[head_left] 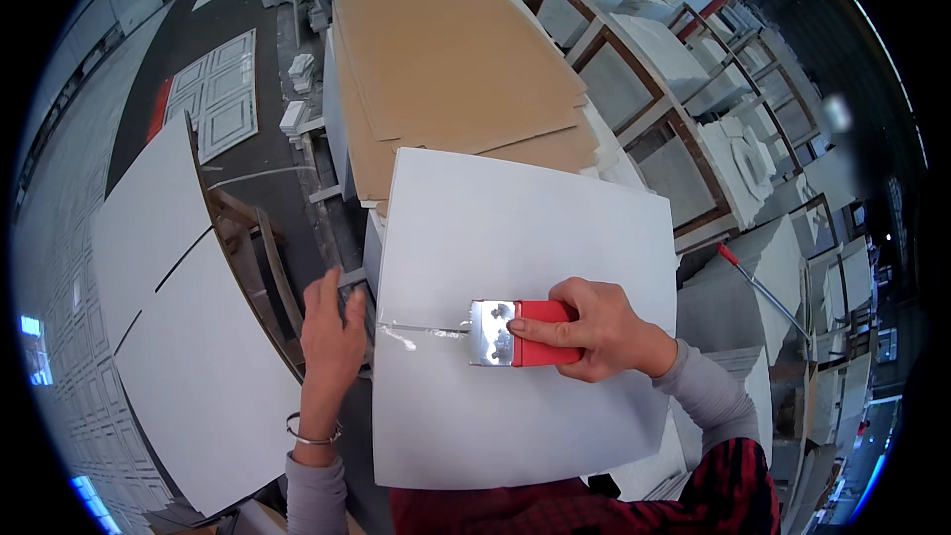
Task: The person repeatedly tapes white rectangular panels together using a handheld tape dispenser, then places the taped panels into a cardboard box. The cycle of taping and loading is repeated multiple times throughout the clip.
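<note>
My right hand (604, 332) grips a scraper with a red handle (540, 345) and a broad shiny metal blade (492, 333), the index finger stretched along it. Its blade lies over a white panel (525, 238) in front of me. Left of the blade, a thin dark seam (421, 328) runs across the panel to its left edge, with a glossy clear smear (401, 339) beside it. Off the panel's left edge, my left hand (333, 332) is raised and empty, fingers extended. The blade hides part of the seam.
Brown sheets (456, 50) are stacked beyond the panel. Another white board (178, 337) with dark slits rests on a wooden support at left. Framed racks (634, 89) hold pale slabs at right, near a red-ended rod (758, 282). A patterned panel (213, 94) lies at far left.
</note>
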`<control>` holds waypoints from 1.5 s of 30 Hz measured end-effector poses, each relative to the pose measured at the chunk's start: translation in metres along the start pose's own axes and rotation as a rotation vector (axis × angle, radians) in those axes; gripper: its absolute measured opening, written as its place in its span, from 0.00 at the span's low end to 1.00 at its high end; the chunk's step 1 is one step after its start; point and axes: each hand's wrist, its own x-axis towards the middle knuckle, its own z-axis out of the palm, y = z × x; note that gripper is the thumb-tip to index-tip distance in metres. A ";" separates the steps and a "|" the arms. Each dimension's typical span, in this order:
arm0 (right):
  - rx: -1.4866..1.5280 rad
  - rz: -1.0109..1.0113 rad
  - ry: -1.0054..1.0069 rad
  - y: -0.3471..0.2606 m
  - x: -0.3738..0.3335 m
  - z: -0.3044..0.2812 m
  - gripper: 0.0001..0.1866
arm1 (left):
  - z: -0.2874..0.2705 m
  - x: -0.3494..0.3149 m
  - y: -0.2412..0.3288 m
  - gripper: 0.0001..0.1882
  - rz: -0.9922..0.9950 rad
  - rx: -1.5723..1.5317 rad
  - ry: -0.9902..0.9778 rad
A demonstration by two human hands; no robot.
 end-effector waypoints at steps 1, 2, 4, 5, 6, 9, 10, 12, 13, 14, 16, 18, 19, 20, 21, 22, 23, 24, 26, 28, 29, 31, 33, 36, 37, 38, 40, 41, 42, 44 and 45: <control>-0.006 0.012 0.000 -0.001 -0.001 0.002 0.37 | -0.003 0.002 0.017 0.29 0.036 -0.203 0.054; 0.007 0.004 0.003 -0.003 0.000 0.002 0.36 | -0.002 0.004 0.033 0.29 0.065 -0.408 0.119; 0.029 -0.008 0.013 -0.009 0.004 0.002 0.35 | 0.020 0.008 0.061 0.31 0.070 -0.238 0.067; 0.001 -0.021 -0.018 -0.011 0.004 0.000 0.33 | 0.029 0.010 0.066 0.31 0.065 0.006 0.117; -0.010 -0.015 -0.053 -0.013 0.005 -0.004 0.33 | 0.036 0.010 0.072 0.32 0.065 0.249 0.169; -0.015 0.008 -0.167 -0.018 0.000 -0.021 0.31 | 0.041 0.008 0.071 0.32 0.129 0.384 0.196; -0.031 0.022 -0.203 -0.015 -0.009 -0.032 0.32 | 0.046 0.006 0.072 0.31 0.147 0.445 0.217; -0.054 0.028 -0.282 -0.007 -0.032 -0.060 0.33 | 0.051 0.004 0.070 0.31 0.165 0.569 0.270; -0.084 0.071 -0.328 -0.004 -0.049 -0.082 0.34 | 0.049 0.005 0.070 0.30 0.127 0.601 0.262; -0.111 0.103 -0.374 0.001 -0.070 -0.105 0.36 | 0.047 0.004 0.067 0.30 0.130 0.630 0.280; -0.139 0.162 -0.363 0.014 -0.124 -0.144 0.39 | 0.045 0.005 0.066 0.29 0.107 0.629 0.267; -0.273 0.324 -0.375 0.020 -0.186 -0.168 0.39 | 0.048 0.005 0.068 0.28 0.118 0.641 0.285; -0.299 0.435 -0.338 0.020 -0.218 -0.174 0.40 | 0.050 0.007 0.070 0.28 0.134 0.629 0.288; -0.335 0.459 -0.325 0.022 -0.235 -0.170 0.41 | 0.051 0.007 0.070 0.28 0.138 0.634 0.300; -0.363 0.481 -0.312 0.022 -0.246 -0.161 0.41 | 0.052 0.008 0.069 0.27 0.143 0.635 0.299; -0.391 0.503 -0.299 0.025 -0.255 -0.153 0.41 | 0.054 0.008 0.069 0.27 0.147 0.635 0.298; -0.352 0.519 -0.276 0.032 -0.262 -0.139 0.42 | 0.051 0.011 0.067 0.27 0.155 0.652 0.306; -0.319 0.506 -0.226 0.038 -0.265 -0.125 0.42 | 0.047 0.012 0.061 0.27 0.164 0.667 0.315; -0.256 0.482 -0.134 0.046 -0.264 -0.101 0.42 | 0.040 0.016 0.047 0.26 0.182 0.692 0.327; -0.222 0.469 -0.086 0.047 -0.268 -0.085 0.44 | 0.035 0.023 0.043 0.26 0.193 0.685 0.297; -0.200 0.447 -0.054 0.049 -0.269 -0.075 0.45 | 0.030 0.024 0.039 0.26 0.196 0.681 0.298; -0.187 0.436 -0.026 0.043 -0.268 -0.068 0.44 | 0.025 0.028 0.030 0.26 0.210 0.684 0.308; -0.155 0.431 -0.026 0.040 -0.258 -0.065 0.43 | 0.020 0.032 0.013 0.26 0.249 0.549 0.286; -0.189 0.410 -0.047 0.035 -0.246 -0.083 0.43 | 0.019 0.034 0.001 0.25 0.340 0.458 0.305; -0.208 0.411 -0.058 0.033 -0.245 -0.089 0.43 | 0.018 0.032 0.004 0.24 0.370 0.411 0.303; -0.209 0.418 -0.065 0.030 -0.243 -0.095 0.43 | 0.018 0.030 0.008 0.24 0.371 0.411 0.291; -0.216 0.433 -0.083 0.026 -0.242 -0.103 0.42 | 0.019 0.029 0.003 0.24 0.402 0.425 0.318; -0.194 0.434 -0.077 0.027 -0.246 -0.100 0.41 | 0.019 0.025 0.009 0.24 0.376 0.411 0.310; -0.179 0.439 -0.077 0.027 -0.251 -0.098 0.41 | 0.019 0.024 0.011 0.24 0.374 0.433 0.318; -0.151 0.451 -0.069 0.029 -0.254 -0.084 0.41 | 0.021 0.023 0.012 0.25 0.376 0.469 0.326; -0.139 0.458 -0.057 0.035 -0.259 -0.069 0.42 | 0.021 0.025 0.012 0.25 0.364 0.488 0.311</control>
